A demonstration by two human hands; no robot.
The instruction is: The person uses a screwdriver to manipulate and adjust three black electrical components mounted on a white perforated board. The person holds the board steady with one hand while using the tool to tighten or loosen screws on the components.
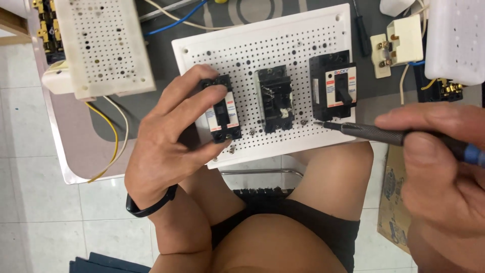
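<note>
- As the person sits at the near edge of the tabletop [81,167], the left hand [166,146] curls around the leftmost circuit breaker [222,108] on a white perforated board [262,45], thumb under its near end and fingers pressed over its far end.
- The board lies tilted across the near edge of the tabletop, its near side over the person's knees.
- The right hand [434,172], fingers closed, grips a screwdriver [384,134] by its dark knurled shaft and blue-banded handle; the tip points left, just beside a small screw [304,122] near the board's near edge.
- A middle breaker [275,98], black and upright on the board, sits between the gripped one and a third breaker [333,86] with a white label, farther right.
- Two more loose screws [251,132] lie on the board close to the left hand's thumb.
- To the far left, a second perforated panel [103,45] rests on the tabletop with yellow wires [113,146] trailing from beneath it.
- At far right, a cream-coloured socket part [396,45] lies beside another white box [457,38].
- A black band [149,205] circles the left wrist.
</note>
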